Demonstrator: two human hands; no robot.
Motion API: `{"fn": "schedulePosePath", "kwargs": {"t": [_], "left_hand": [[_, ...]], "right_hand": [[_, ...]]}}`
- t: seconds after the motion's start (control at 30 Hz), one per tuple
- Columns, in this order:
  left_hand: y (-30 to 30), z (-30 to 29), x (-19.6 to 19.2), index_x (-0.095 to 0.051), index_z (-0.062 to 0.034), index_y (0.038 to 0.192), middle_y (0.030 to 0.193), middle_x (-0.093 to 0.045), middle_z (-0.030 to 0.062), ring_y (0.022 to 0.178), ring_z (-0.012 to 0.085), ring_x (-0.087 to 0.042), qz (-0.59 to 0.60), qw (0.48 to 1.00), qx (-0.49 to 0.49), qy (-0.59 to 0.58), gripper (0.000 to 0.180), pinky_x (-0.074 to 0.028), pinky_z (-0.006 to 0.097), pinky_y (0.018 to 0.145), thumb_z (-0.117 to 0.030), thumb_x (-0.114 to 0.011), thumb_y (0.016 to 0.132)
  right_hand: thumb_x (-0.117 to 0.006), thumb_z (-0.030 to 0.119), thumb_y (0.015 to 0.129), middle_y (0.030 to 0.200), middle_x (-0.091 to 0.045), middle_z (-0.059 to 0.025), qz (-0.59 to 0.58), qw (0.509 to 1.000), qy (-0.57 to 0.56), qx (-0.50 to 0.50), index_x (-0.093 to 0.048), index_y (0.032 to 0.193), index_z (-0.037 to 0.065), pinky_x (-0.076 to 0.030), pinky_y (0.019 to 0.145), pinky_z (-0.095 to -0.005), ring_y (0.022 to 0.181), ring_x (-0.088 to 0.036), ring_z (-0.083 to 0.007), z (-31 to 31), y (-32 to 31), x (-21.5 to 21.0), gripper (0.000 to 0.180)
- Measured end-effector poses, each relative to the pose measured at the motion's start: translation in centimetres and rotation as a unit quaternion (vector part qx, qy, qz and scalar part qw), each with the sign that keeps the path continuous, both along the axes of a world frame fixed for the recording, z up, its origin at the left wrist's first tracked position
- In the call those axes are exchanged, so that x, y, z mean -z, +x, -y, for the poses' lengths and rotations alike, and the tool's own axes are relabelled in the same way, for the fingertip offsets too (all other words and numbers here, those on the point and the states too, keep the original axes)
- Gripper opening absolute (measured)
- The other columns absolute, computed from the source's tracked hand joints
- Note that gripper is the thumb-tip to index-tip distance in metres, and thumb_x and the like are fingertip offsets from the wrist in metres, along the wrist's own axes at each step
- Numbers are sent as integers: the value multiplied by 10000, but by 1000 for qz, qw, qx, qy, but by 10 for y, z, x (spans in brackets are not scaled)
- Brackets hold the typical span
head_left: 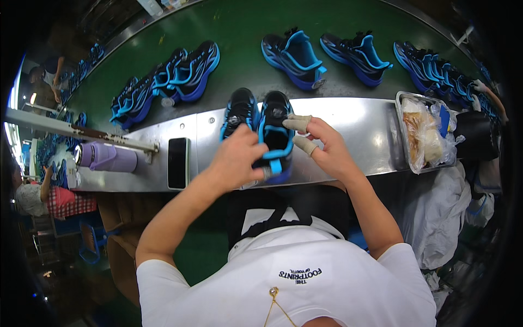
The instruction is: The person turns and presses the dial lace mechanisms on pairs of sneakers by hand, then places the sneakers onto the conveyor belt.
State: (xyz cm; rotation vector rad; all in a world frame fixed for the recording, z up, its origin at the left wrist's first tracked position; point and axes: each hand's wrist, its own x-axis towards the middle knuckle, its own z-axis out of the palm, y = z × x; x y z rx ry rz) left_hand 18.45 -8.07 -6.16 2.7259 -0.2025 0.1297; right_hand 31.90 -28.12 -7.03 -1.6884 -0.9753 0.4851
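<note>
Two black-and-blue sneakers stand side by side before me on the metal ledge, toes pointing away: a left sneaker point(240, 104) and a right sneaker point(277, 111) with a bright blue lining. My left hand point(235, 159) is closed over the heel end of the right sneaker, fingers curled at its opening and thumb near the heel tab. It hides much of the left sneaker's rear. Against the right sneaker's outer side, my right hand point(321, 144) has its thumb and forefinger apart, both in beige finger cots. Its forefinger reaches the collar by the laces.
Beyond the ledge, a green conveyor belt point(239, 27) carries more sneakers point(294, 57). On the ledge lie a phone point(178, 162) and a purple flask point(109, 157) to the left, and a metal tray point(400, 128) of bagged items to the right. A metal bar point(71, 129) crosses the left side.
</note>
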Motion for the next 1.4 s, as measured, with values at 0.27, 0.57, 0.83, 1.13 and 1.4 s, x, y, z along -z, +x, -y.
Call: {"fn": "schedulePosePath", "kwargs": {"t": [0.27, 0.57, 0.83, 1.13, 1.4], "left_hand": [[56, -70, 32, -697, -94, 1005, 912, -591, 125, 909, 326, -575, 35, 991, -120, 52, 319, -492, 423, 777, -197, -755, 710], [-9, 33, 23, -674, -98, 980, 974, -566, 138, 1023, 346, -493, -13, 983, -179, 28, 329, -360, 484, 936, -139, -746, 662], [-36, 30, 15, -689, -133, 1037, 1052, -593, 134, 992, 333, -609, -190, 961, -195, 41, 372, -471, 466, 864, -265, -792, 704], [52, -17, 21, -666, -102, 874, 789, -574, 120, 741, 336, -614, -13, 993, -118, 13, 372, -495, 443, 646, -399, -802, 696], [169, -81, 25, -642, -113, 1088, 1005, -630, 133, 975, 325, -577, 222, 919, -258, 197, 364, -428, 436, 819, -160, -730, 739]], "right_hand": [[-614, 95, 923, 1066, -647, -55, -2, 995, -80, 56, -681, 1189, 74, -461, 769, -253, 880, -576, -140, 39, 33, 32, 276], [-626, 159, 925, 987, -653, -131, -92, 983, -157, 27, -680, 1182, 72, -495, 754, -322, 812, -601, -229, 26, 30, 52, 277], [-666, 228, 895, 938, -643, -145, 0, 993, -118, 15, -675, 1200, 88, -496, 735, -343, 782, -596, -255, -2, 57, 54, 336], [-726, 350, 834, 906, -665, -134, 256, 921, -231, 181, -612, 1180, 159, -498, 713, -456, 863, -657, -331, -68, 167, 85, 411], [-713, 336, 850, 717, -674, -115, 145, 931, -251, 221, -654, 1081, 119, -497, 680, -422, 755, -662, -308, -56, 168, 53, 323]]}}
